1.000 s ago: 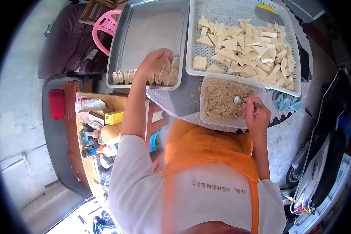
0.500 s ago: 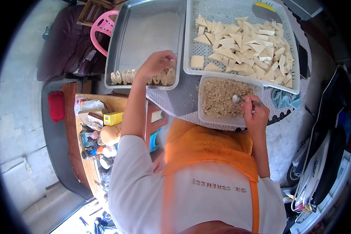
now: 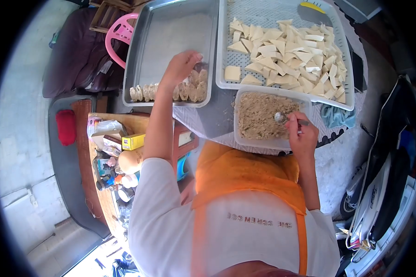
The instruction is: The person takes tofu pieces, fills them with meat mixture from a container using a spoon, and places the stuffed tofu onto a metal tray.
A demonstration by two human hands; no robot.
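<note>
While right grip [image 3: 302,134] clasps spoon [image 3: 279,117], left grip [image 3: 180,68], hold unclear, hangs inside tray [image 3: 173,34] edge, room beyond.

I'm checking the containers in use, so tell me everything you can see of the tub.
The tub is rectangular with rounded corners, pale, translucent and plastic-looking, with no lid on. It stands upright near the edge of the table, beside the white tray; whether they touch is unclear. Crumbly light-brown mix lies spread inside. The right hand holds a spoon over it, hiding part of its right side.
</note>
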